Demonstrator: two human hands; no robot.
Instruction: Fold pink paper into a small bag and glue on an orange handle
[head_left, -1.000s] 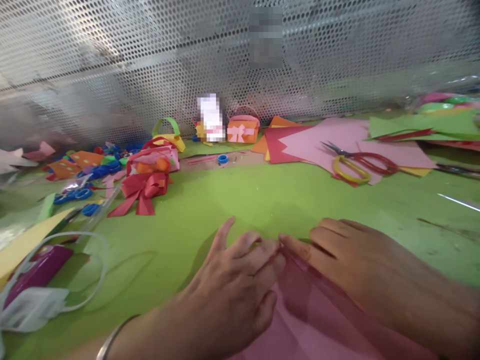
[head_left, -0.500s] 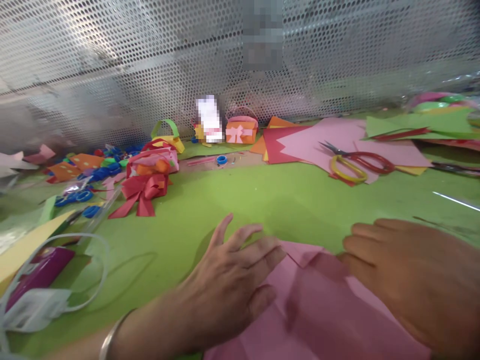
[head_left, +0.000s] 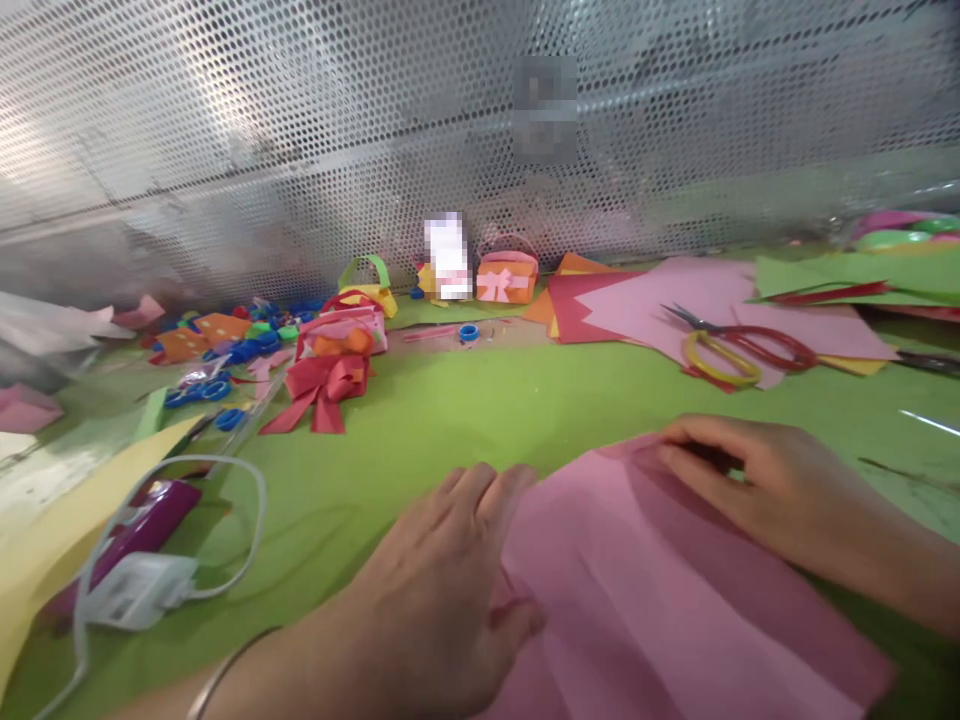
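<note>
A creased sheet of pink paper (head_left: 600,570) lies in front of me, its far edge lifted off the table. My right hand (head_left: 742,480) pinches that far edge between thumb and fingers near the top right corner. At the sheet's left side is my left hand (head_left: 442,580), fingers bent over the edge and thumb resting on the paper; its fingertips are partly hidden. A bracelet (head_left: 225,675) circles the left wrist. Fold lines run along the sheet toward me.
Scissors (head_left: 735,345) with yellow and red handles lie on stacked coloured paper (head_left: 675,300) at the back right. A red paper bow (head_left: 322,385), small paper bags (head_left: 506,275) and a phone (head_left: 448,255) stand behind. A white charger (head_left: 142,590) with cable is at left, before a perforated metal panel (head_left: 337,130).
My right hand has turned from lying knuckles-up to pinching the paper's far edge, which has risen. The left hand's spread fingers have curled over the left edge. The view has shifted slightly.
</note>
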